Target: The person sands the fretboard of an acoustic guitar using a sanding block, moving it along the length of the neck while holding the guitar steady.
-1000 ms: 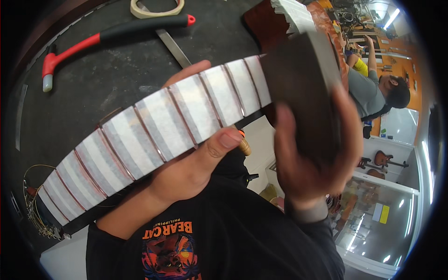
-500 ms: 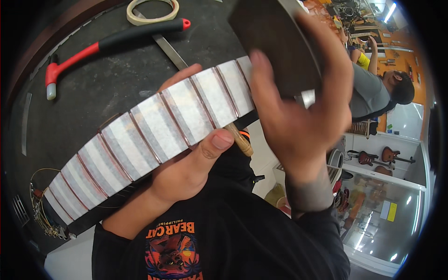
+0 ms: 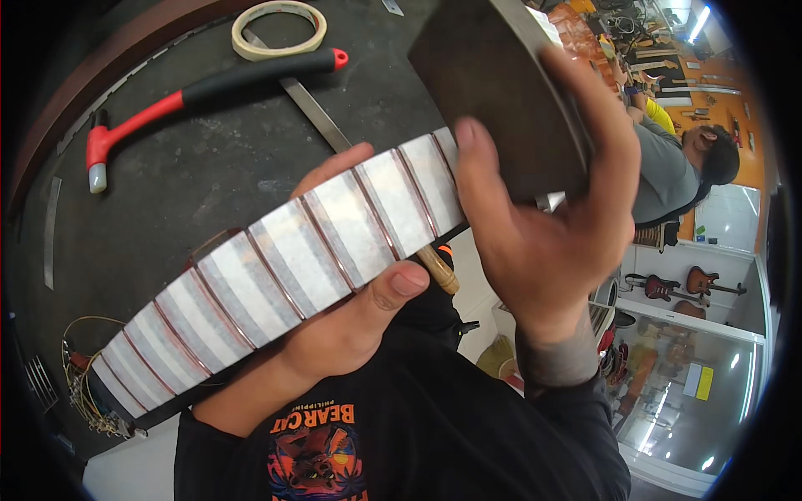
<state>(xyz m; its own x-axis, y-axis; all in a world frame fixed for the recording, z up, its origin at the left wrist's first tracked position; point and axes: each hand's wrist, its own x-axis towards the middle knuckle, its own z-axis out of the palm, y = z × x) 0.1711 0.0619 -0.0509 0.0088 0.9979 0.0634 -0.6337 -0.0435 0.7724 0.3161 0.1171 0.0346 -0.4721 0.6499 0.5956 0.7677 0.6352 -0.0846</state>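
a dark workbench (image 3: 192, 192) fills the upper left. across the middle, slanting from lower left to upper right, runs a guitar fretboard (image 3: 276, 267), its spaces between the frets covered with pale masking tape. the left hand (image 3: 347, 321) grasps it from beneath, thumb pressed on its near edge and fingertips showing over the far edge. the right hand (image 3: 543, 225) is clenched around a dark flat sanding block (image 3: 493, 92), held tilted at the fretboard's upper end. on the bench lie a red and black hammer (image 3: 209, 96), a metal ruler (image 3: 313, 108) and a roll of masking tape (image 3: 279, 27).
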